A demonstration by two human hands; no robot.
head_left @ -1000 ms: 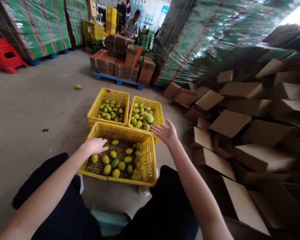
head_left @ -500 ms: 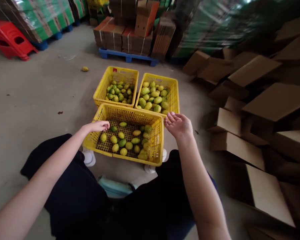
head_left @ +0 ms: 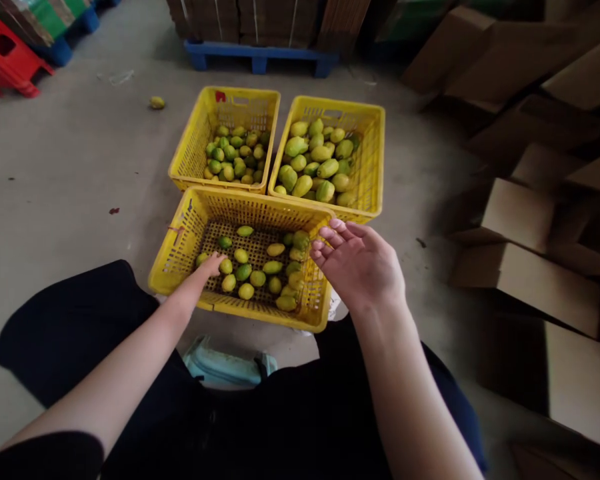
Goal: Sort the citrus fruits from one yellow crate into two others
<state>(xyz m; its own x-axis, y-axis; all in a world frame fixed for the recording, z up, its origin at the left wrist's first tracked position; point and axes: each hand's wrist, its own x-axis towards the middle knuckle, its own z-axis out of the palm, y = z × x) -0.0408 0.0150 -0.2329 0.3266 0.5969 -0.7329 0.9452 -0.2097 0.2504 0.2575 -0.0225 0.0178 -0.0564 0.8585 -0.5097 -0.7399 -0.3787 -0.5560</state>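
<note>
Near yellow crate (head_left: pixel 270 210) (landmark): right rim partly hidden by the right hand (head_left: pixel 357 263).
Left hand (head_left: pixel 211 265), at crate's left part: fingertips indistinct; contact with the yellowish fruit (head_left: pixel 225 266) beside them undetermined.
Second fruit (head_left: pixel 201 258), same part: partly covered by that hand.
White item (head_left: pixel 335 305), just right of crate: mostly hidden, unidentified.
Pale blue object (head_left: pixel 225 367), this side of crate: partly hidden by dark clothing (head_left: pixel 70 327), unidentified.
Red stool (head_left: pixel 23 67), far left beyond crate: cut off by left edge.
Strapped cardboard stack (head_left: pixel 265 23), beyond crate: top cut off.
Cardboard boxes (head_left: pixel 550 287), right of crate: blurred, some cut off by right edge.
Dark red scrap (head_left: pixel 114 211), left of crate: too small to identify.
</note>
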